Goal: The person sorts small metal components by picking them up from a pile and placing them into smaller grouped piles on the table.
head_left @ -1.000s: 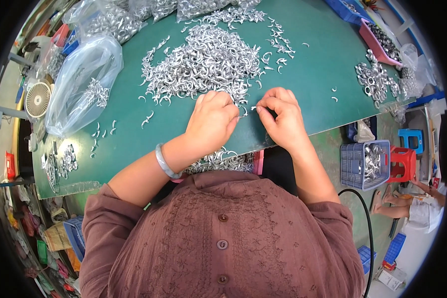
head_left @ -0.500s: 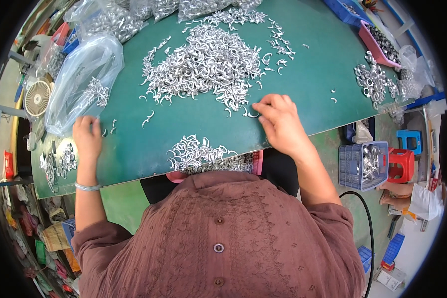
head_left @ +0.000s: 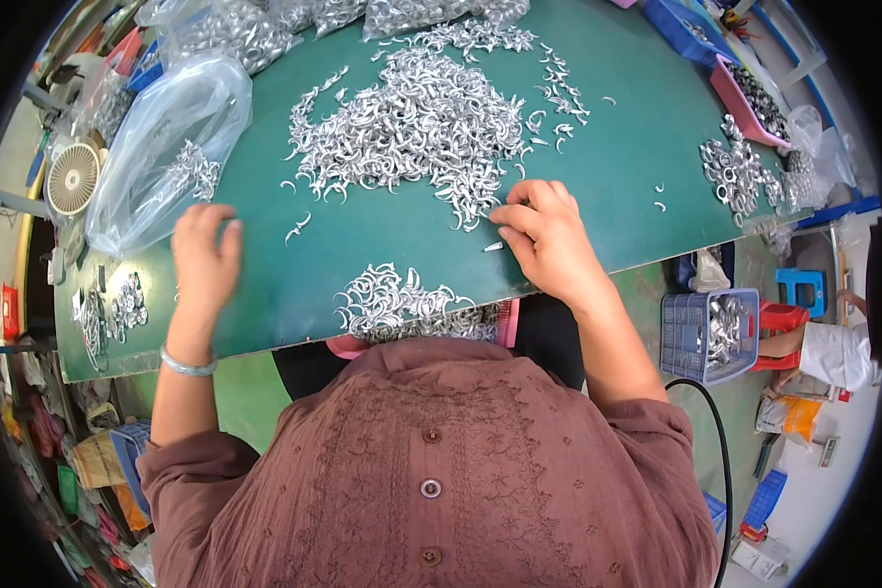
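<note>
A large heap of small curved silver metal pieces (head_left: 412, 122) covers the middle of the green table. At its lower right edge is my right hand (head_left: 549, 240), fingers bent and tips drawn together on a curved metal piece mostly hidden by them. One loose piece (head_left: 493, 247) lies just below that thumb. My left hand (head_left: 206, 253), slightly blurred, is over the table at the left, thumb apart from the fingers and nothing visible in it. Beyond it lies a clear plastic bag (head_left: 127, 186) with some pieces inside. A smaller pile (head_left: 392, 299) sits by the near edge.
Filled plastic bags (head_left: 230, 39) line the far left edge. A pink tray (head_left: 750, 103) and metal rings (head_left: 735, 167) are at the right. Below the near edge is a pink container (head_left: 508, 323) of pieces. A blue-grey crate (head_left: 710, 338) stands right; another person's leg shows beyond.
My left hand has moved right, away from the bag's near end. My right hand has shifted slightly left at the heap's edge, and a loose piece now shows below its thumb.
</note>
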### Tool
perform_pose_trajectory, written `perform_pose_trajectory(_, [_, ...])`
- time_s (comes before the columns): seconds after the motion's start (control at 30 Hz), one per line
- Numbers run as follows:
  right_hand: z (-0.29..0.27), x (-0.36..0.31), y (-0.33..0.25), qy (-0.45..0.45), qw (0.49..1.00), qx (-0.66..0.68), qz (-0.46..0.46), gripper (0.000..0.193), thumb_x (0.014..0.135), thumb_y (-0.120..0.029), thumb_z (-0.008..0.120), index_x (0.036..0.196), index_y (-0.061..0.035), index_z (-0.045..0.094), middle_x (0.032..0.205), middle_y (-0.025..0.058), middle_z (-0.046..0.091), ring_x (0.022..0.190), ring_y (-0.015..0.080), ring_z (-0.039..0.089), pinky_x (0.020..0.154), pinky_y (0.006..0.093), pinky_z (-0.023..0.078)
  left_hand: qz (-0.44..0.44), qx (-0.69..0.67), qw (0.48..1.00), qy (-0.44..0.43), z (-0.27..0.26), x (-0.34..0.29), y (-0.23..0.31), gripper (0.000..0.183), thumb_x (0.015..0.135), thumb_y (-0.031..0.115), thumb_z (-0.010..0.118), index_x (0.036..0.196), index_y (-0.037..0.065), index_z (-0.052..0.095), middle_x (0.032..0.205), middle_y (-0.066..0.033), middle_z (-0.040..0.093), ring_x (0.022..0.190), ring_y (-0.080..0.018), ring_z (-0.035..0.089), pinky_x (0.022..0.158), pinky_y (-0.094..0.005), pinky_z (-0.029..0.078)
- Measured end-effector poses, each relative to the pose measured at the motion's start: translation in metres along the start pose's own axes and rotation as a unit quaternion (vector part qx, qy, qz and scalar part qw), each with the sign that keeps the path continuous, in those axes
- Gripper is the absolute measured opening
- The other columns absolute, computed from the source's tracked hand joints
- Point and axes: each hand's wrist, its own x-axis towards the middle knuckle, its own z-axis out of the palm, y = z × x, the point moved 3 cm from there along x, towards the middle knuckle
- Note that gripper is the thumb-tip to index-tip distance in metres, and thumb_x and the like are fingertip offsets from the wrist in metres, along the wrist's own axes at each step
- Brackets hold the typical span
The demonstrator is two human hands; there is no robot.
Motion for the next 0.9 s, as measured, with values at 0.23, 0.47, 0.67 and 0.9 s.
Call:
perform_pose_trajectory(0.23, [-0.002,-0.001,0.0,0.011,1.0,0.02,0.019,0.022,0.078,0.002,0.064,0.096,-0.0088,0.071,0.097,0.0063,0.058,0.096,0.0282,0.053,0.085,0.039,0.041,0.155,-0.18,0.962,-0.138,0.029,0.026,0.139,0.029,0.084,0.006,0.063,0.113,0.008,0.066,0.107,-0.0127,0.06,0.102,-0.0331,0.055,0.091,-0.0416,0.043])
perform_pose_trajectory(0.47, [-0.001,-0.001,-0.007,-0.022,0.999,0.046,-0.016,0.029,0.077,0.004,0.061,0.1,-0.0093,0.073,0.097,0.0069,0.058,0.096,0.0276,0.053,0.085,0.0383,0.042,0.213,-0.209,0.934,-0.195,0.057,0.03,0.181,0.037,0.082,0.002,0.06,0.117,0.011,0.066,0.101,-0.0096,0.056,0.097,-0.0293,0.053,0.091,-0.0403,0.041])
perform_pose_trajectory(0.67, [0.006,0.003,-0.01,-0.054,0.998,-0.009,-0.017,0.029,0.078,0.002,0.058,0.099,-0.0094,0.073,0.095,0.0074,0.057,0.095,0.0275,0.053,0.085,0.0383,0.042,0.194,-0.23,0.93,-0.212,0.054,0.029,0.176,0.027,0.081,0.002,0.06,0.106,0.009,0.069,0.1,-0.0092,0.057,0.096,-0.0291,0.053,0.087,-0.0396,0.04])
perform_pose_trajectory(0.9, [0.005,0.004,-0.008,-0.029,0.999,0.028,-0.019,0.03,0.077,0.003,0.058,0.1,-0.0096,0.073,0.094,0.0068,0.057,0.096,0.0271,0.053,0.084,0.0377,0.041,0.187,-0.227,0.94,-0.171,0.051,0.026,0.171,0.025,0.079,0.001,0.061,0.101,0.008,0.069,0.099,-0.0094,0.057,0.094,-0.0291,0.053,0.086,-0.0396,0.04])
